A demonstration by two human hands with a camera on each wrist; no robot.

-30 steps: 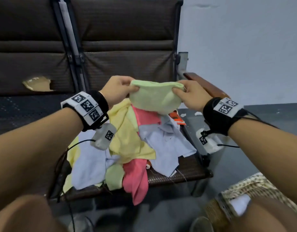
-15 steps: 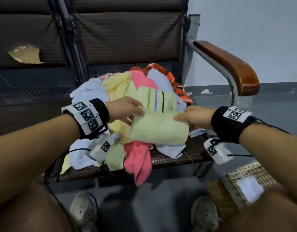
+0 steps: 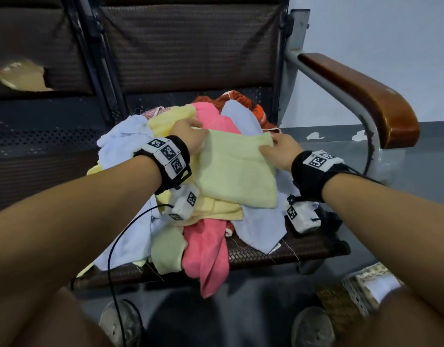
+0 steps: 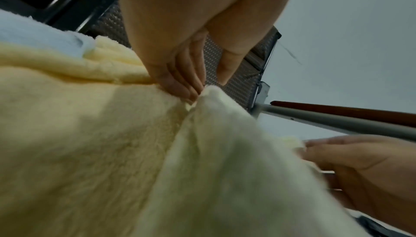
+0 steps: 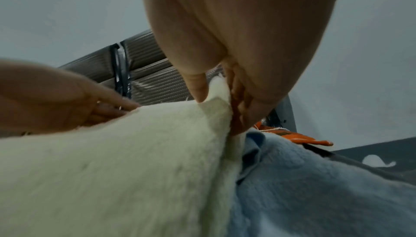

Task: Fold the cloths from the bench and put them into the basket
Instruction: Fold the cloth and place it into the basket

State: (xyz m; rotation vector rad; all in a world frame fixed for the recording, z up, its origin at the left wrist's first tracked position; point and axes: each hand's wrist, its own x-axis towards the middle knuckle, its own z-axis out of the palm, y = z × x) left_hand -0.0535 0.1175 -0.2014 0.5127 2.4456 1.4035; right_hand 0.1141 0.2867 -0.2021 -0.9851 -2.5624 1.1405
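Observation:
A pale green cloth (image 3: 237, 169) lies spread on top of the cloth pile (image 3: 206, 249) on the bench seat (image 3: 303, 249). My left hand (image 3: 191, 136) pinches its far left corner; the left wrist view shows fingers (image 4: 180, 84) and thumb closed on the corner of the green cloth (image 4: 225, 152). My right hand (image 3: 278, 149) pinches the far right corner, with thumb and fingers (image 5: 241, 109) on either side of the green cloth's (image 5: 135, 152) edge. The woven basket (image 3: 353, 294) stands on the floor at lower right, partly hidden by my right arm.
The pile holds pink (image 3: 208, 256), yellow (image 3: 166, 121), light blue (image 3: 123, 139) and orange (image 3: 241, 101) cloths. A wooden armrest (image 3: 361, 96) on a metal frame rises at the right. The dark bench back (image 3: 191, 46) stands behind. My shoes (image 3: 120, 321) rest on the floor below.
Both hands have lowered the green cloth from the air and laid it flat on top of the pile, still holding its far corners. The camera has tilted down.

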